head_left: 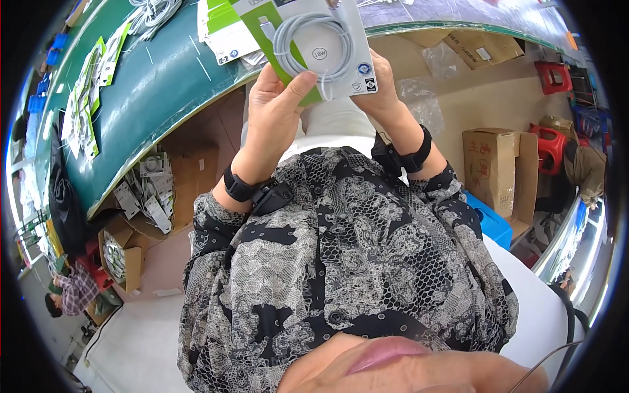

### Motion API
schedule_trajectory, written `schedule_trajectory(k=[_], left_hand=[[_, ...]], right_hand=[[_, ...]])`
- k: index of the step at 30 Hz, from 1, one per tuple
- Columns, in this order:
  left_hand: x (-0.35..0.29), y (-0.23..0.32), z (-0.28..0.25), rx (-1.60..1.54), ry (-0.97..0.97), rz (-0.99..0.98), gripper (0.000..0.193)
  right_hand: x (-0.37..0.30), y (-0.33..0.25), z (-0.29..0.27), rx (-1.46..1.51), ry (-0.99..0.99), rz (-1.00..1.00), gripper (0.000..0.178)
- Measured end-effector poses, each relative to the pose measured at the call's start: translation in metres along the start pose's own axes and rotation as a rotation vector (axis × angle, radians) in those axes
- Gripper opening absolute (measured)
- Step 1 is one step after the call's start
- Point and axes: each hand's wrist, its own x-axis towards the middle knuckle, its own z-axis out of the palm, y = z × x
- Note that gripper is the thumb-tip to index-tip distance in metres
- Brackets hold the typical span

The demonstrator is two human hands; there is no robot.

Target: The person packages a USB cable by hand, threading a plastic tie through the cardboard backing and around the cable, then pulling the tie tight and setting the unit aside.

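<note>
Both hands hold up a white and green packaging card at the table's near edge. On its front lies a coiled pale grey charging cable, with one plug pointing up at the upper left. My left hand grips the card's lower left, its thumb pressed on the front beside the coil. Around the card's right edge closes my right hand, its fingers mostly hidden behind the card. Just left of the card, a stack of similar green and white cards lies on the green table.
More carded cables and loose cable coils lie on the table's left. Below it stand boxes of packed cables. To my right are a cardboard box, a blue bin and red stools. A person sits far left.
</note>
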Motion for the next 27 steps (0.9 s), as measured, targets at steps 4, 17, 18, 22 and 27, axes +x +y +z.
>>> schedule_trajectory(k=[4, 17, 18, 22, 27], left_hand=[[0.001, -0.002, 0.001, -0.063, 0.004, 0.012, 0.034], [0.009, 0.0, 0.002, -0.101, 0.093, -0.077, 0.028], [0.009, -0.001, 0.003, -0.11, 0.107, -0.059, 0.028], [0.006, -0.004, 0.007, -0.119, 0.14, -0.061, 0.026], [0.015, -0.013, 0.008, -0.032, 0.169, 0.029, 0.023]], right_hand=[[-0.011, 0.012, 0.006, -0.082, 0.088, -0.016, 0.033], [-0.009, -0.003, 0.005, 0.059, 0.098, 0.12, 0.035], [-0.011, -0.002, 0.003, 0.104, 0.023, 0.172, 0.035], [-0.009, 0.008, -0.004, 0.03, -0.104, 0.053, 0.035], [-0.013, 0.007, -0.003, 0.054, -0.196, 0.121, 0.036]])
